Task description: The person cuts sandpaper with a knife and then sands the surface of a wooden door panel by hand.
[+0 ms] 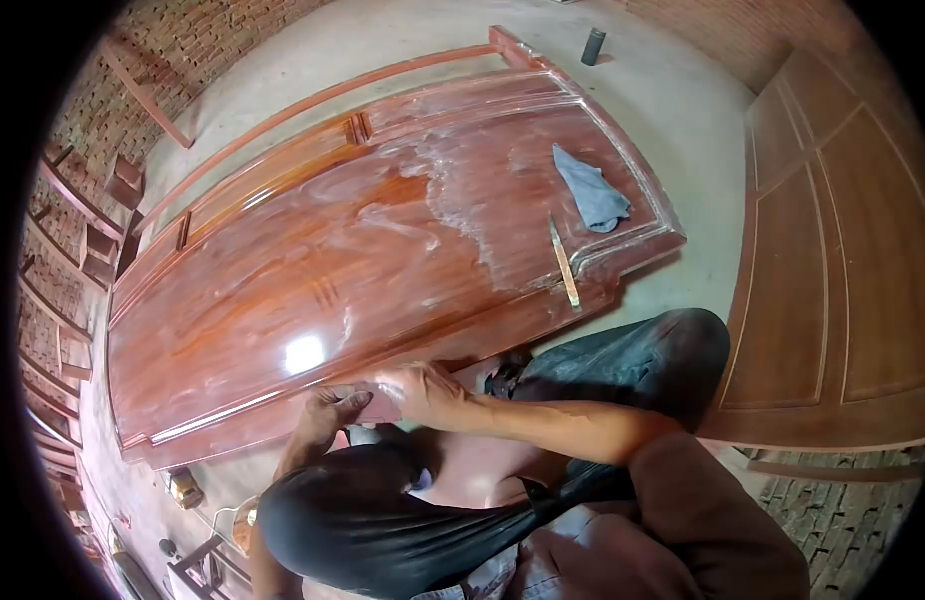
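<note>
A large glossy red-brown wooden panel with raised moulding lies flat before me, its surface smeared with whitish streaks. At its near edge, my left hand is closed, thumb against fingers, on a small reddish-brown sheet; its exact kind is unclear. Close beside it, my right hand has its fingers curled at the other side of that sheet, their tips partly hidden. A thin knife-like tool with a light handle and a crumpled blue-grey cloth rest on the panel's right part.
To the right, another brown wooden panel stands or lies near the brick wall. A dark cylinder stands on the floor beyond. Wooden frame pieces line the left side. A small yellowish container sits below the panel's left end.
</note>
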Demonstrator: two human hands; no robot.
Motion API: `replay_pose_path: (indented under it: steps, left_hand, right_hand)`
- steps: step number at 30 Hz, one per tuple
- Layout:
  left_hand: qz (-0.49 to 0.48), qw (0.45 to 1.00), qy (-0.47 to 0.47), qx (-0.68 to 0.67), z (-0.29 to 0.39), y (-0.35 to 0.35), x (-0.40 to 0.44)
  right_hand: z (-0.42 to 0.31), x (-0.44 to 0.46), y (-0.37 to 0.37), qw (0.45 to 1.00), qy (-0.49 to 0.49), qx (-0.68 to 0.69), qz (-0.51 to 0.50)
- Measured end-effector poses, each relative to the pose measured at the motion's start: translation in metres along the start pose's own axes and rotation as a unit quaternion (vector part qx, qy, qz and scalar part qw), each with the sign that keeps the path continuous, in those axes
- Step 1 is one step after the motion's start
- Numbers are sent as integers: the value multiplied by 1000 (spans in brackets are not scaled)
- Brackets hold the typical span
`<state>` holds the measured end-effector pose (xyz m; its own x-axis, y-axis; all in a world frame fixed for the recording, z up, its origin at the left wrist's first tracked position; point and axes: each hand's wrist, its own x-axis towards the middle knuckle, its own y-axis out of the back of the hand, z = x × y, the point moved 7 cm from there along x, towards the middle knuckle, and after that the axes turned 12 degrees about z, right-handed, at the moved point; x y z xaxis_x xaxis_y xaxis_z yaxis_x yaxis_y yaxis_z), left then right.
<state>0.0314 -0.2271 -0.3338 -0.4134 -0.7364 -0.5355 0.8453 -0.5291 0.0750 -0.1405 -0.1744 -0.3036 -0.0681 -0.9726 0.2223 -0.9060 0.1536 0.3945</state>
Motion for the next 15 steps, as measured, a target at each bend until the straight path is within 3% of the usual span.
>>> replay_pose_path:
  steps: [2, 4, 6, 9, 15]
  left_hand:
    - [-16, 989, 29, -143, -9, -2, -3]
    - [-87, 948, 68, -297, -32, 4, 7]
    - [-182, 869, 102, -449, -33, 3, 11]
    - [-6, 977, 69, -204, -17, -2, -13]
    - [1, 999, 39, -27, 6, -9, -22]
  right_hand:
    - [-10, -13, -9, 985, 157, -68, 23]
    - [-15, -22, -12, 975, 187, -116, 34]
    - [-25, -26, -7, 968, 197, -149, 53]
    - [-12, -30, -13, 989, 126, -72, 32]
    - [11, -16, -7, 999, -36, 33, 14]
